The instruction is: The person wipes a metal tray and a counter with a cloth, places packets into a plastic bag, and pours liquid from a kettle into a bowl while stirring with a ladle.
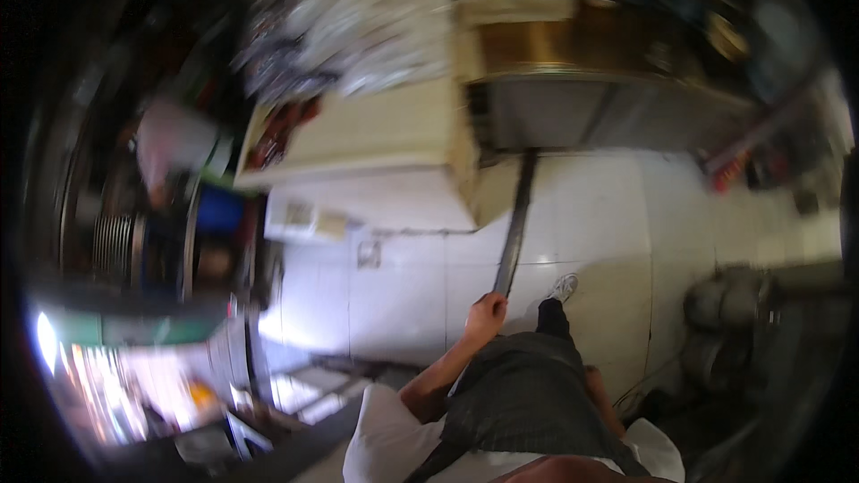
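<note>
My left hand (486,315) hangs in front of my dark apron (528,394), its fingers curled in, and I make out nothing in it. Beyond its fingertips a dark narrow strip (516,224) runs along the white tiled floor (591,224); in this view the hand overlaps the near end of the strip. My right forearm (607,402) comes down beside the apron. The apron's edge mostly covers my right hand (591,377), so its fingers are hidden. One shoe (564,286) shows on the tiles past the apron.
A pale chest or counter (376,139) stands ahead, heaped with clear plastic bags (376,18). A metal-fronted counter (582,112) is behind it to the right. Dark rounded objects (729,304) are at the right, crowded shelves (116,233) at the left. Much is blurred.
</note>
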`<state>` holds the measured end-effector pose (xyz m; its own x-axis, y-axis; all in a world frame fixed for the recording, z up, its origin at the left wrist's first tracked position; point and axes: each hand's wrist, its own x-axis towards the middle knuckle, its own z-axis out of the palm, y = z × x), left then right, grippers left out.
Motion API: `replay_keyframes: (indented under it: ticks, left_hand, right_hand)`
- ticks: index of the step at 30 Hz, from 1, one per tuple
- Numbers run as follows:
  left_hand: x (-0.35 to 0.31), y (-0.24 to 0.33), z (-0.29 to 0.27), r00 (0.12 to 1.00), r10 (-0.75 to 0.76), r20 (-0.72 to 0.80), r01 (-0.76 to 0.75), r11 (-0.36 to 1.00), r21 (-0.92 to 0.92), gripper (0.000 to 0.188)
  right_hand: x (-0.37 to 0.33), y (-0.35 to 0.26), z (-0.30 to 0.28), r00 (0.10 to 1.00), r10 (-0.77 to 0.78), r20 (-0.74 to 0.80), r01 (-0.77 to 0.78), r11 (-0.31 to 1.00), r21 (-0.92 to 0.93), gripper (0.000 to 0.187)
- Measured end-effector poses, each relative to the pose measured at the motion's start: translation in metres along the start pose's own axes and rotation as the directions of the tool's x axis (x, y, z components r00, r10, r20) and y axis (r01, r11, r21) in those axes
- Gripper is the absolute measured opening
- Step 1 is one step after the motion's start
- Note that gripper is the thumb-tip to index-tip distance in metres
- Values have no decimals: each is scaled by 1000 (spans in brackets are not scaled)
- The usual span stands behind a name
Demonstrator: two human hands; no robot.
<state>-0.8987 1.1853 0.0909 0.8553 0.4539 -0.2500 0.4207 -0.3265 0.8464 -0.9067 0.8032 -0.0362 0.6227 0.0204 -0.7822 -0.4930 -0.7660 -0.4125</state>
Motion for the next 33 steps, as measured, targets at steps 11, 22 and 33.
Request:
replay_keyframes:
  ticks: [11, 22, 33]
  left_hand:
    - [178, 167, 219, 770, 381, 511, -470, 881, 51, 17]
    - [319, 239, 365, 558, 308, 770, -581, 808, 99, 16]
    - [500, 431, 564, 198, 313, 929, -871, 491, 20, 17]
  right_hand:
    - [129, 55, -188, 949, 300, -92, -148, 686, 713, 18]
    - [247, 0, -355, 872, 279, -403, 182, 579, 795, 4]
    - [294, 70, -269, 742, 665, 82, -238, 147, 960, 16]
